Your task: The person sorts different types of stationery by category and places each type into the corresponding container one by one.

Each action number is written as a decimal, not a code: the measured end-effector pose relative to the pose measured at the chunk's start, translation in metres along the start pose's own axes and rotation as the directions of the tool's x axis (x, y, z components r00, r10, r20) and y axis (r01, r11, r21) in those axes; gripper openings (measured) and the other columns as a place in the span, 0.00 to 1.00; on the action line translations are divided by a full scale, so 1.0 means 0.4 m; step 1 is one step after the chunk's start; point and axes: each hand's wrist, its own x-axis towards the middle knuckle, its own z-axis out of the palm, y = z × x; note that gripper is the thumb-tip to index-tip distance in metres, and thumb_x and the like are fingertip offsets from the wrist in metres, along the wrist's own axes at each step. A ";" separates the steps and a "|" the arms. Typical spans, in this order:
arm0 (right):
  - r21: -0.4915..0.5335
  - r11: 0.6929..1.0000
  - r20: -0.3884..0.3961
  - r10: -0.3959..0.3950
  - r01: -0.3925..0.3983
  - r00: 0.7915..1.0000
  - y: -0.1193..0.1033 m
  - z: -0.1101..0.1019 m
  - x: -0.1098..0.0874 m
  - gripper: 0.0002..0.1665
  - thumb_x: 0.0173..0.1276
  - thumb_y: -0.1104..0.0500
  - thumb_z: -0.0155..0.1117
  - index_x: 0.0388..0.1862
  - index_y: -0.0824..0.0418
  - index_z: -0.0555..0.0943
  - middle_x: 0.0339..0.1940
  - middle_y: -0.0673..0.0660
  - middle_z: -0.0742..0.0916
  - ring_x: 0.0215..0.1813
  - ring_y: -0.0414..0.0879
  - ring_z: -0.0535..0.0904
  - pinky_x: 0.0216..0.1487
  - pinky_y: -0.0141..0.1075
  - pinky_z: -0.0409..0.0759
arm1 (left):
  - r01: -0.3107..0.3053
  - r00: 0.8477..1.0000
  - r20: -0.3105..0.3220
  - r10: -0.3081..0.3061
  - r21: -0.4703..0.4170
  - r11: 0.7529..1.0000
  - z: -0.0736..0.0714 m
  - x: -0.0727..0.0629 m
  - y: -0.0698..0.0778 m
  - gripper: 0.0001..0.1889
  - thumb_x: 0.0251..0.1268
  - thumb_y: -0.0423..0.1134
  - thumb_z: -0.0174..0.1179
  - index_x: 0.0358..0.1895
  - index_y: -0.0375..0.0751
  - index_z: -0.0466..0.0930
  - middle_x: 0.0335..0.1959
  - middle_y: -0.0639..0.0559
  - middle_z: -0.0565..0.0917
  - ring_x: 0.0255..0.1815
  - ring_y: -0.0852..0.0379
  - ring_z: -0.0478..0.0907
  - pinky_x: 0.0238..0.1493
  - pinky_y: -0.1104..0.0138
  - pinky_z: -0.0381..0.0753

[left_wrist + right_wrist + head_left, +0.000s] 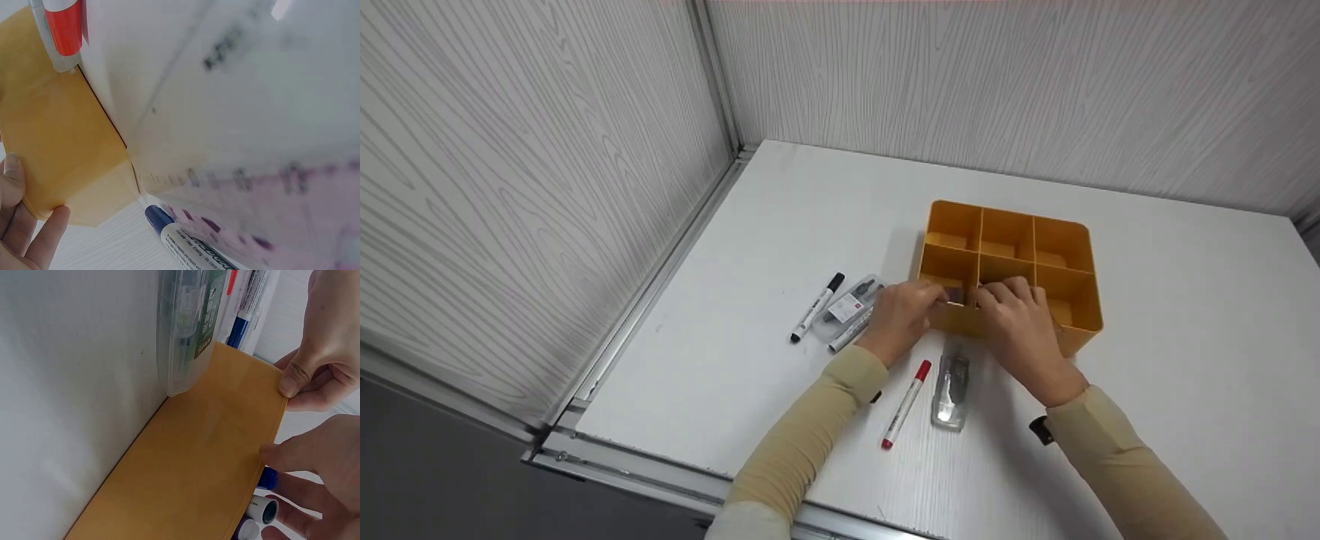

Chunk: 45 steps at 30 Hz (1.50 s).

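An orange six-compartment organizer box (1078, 345) stands on the white table. My left hand (901, 319) pinches its front rim near the left corner; in the left wrist view the fingers (48, 239) are at the wall's edge. My right hand (1020, 330) grips the front rim further right, its thumb (281, 454) against the wall and its fingers beyond the rim. Beside those fingers, a blue marker end (269, 478) and a white marker end (263, 509) show past the rim. The right hand hides part of the front middle compartment.
A clear plastic case (950, 416) and a red marker (906, 405) lie before the box. Left of it are a black marker (816, 309), another clear case (844, 306) with a label, and a white marker (849, 334). White wood-grain panels (997, 82) stand behind and left.
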 end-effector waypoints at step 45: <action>0.154 0.984 0.383 0.027 -0.093 0.923 -0.169 -0.009 -0.175 0.15 0.60 0.55 0.72 0.47 0.52 0.84 0.50 0.63 0.77 0.36 0.52 0.81 0.31 0.44 0.84 | 0.022 0.999 0.028 -0.023 0.010 1.000 -0.002 0.000 0.006 0.10 0.57 0.28 0.66 0.38 0.48 0.87 0.36 0.58 0.89 0.35 0.60 0.86 0.36 0.69 0.82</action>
